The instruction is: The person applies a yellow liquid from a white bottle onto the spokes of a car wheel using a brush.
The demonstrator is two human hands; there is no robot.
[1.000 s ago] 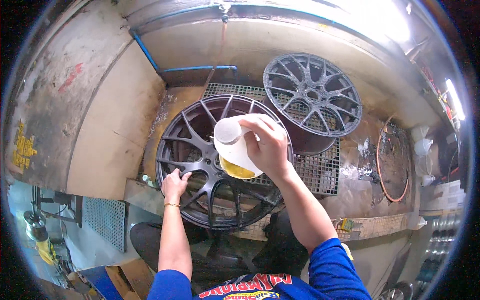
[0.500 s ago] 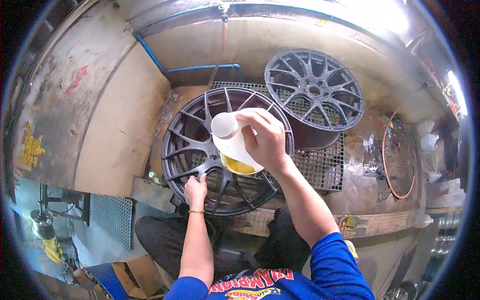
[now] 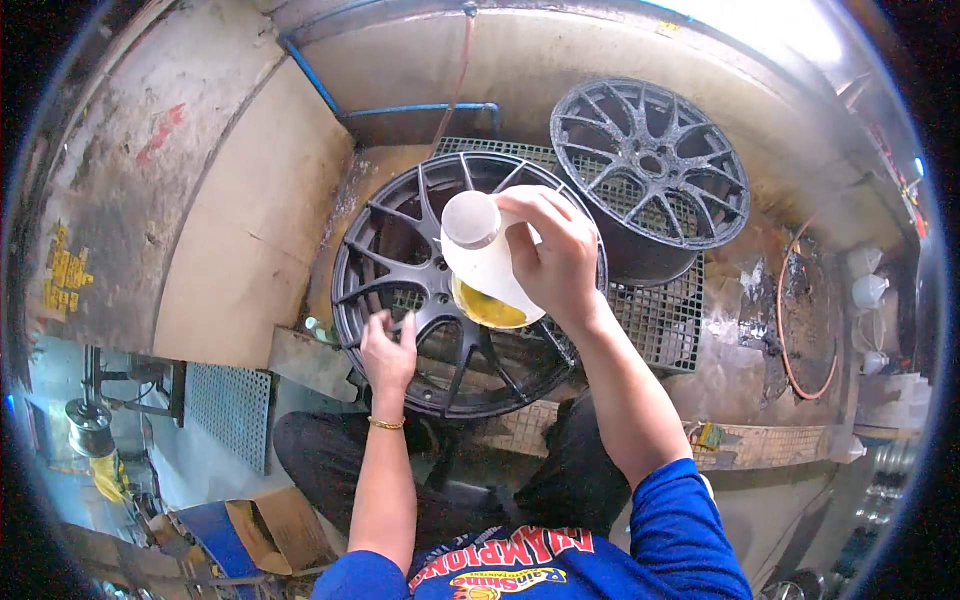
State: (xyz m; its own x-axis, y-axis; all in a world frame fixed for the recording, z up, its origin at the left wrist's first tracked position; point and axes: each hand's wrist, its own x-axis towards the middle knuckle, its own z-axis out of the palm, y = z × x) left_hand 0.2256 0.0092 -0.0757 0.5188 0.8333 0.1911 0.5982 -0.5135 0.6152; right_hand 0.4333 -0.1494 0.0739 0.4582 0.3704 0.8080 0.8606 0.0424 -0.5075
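Observation:
A dark grey multi-spoke wheel rim (image 3: 427,215) lies face up before me. Over its middle my right hand (image 3: 556,250) grips a translucent white plastic jug (image 3: 476,268) near its round pale cap. Yellow liquid shows low in the jug. The jug hides the hub and some right-hand spokes; its handle is mostly hidden by my fingers. My left hand (image 3: 388,352), with a gold bracelet on the wrist, is at the rim's lower-left spokes. Its thumb and fingers are apart, and it holds nothing visible; whether the fingertips touch a spoke I cannot tell.
A second wheel rim (image 3: 650,160), its face coated in dark flecks, stands behind to the right. Both rest over a grid grate (image 3: 655,325). An orange hose (image 3: 783,310) curls at the right. A perforated panel (image 3: 230,415) and cardboard box (image 3: 290,530) are at lower left.
My left hand has loosened from the spoke, its thumb and fingers parting. My right hand still holds the jug over the rim. The whole view has shifted slightly.

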